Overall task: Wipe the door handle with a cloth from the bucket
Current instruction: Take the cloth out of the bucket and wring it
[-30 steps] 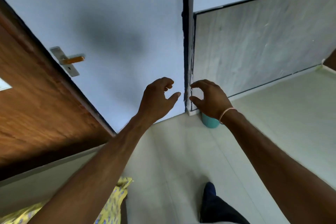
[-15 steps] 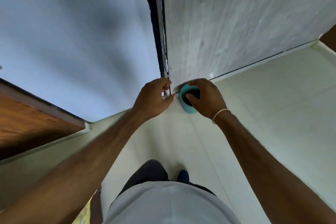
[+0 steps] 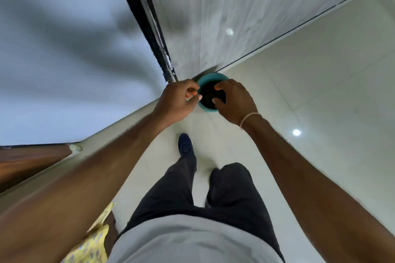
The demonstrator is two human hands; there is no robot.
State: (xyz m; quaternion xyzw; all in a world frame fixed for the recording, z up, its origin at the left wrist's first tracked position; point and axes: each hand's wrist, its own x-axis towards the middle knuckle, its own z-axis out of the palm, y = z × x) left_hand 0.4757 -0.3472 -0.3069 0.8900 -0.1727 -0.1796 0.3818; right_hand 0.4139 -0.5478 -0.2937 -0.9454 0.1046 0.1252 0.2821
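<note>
A small teal bucket (image 3: 208, 78) stands on the pale floor in the corner where the blue wall meets the grey marble panel. Its inside looks dark; I cannot make out a cloth in it. My right hand (image 3: 235, 102) hovers over the bucket's mouth with fingers spread and curled, holding nothing. My left hand (image 3: 177, 100) is just left of the rim, fingers loosely curled, with nothing visible in it. The door handle is out of view.
A brown wooden door edge (image 3: 32, 162) shows at the left. A black vertical frame strip (image 3: 147, 25) runs down to the corner. My legs and a dark shoe (image 3: 185, 145) are below the bucket. Yellow patterned fabric (image 3: 94, 243) lies at lower left.
The view has tilted downward, so the door handle left the frame. Both hands have dropped toward the bucket, and the right hand now sits over its opening.
</note>
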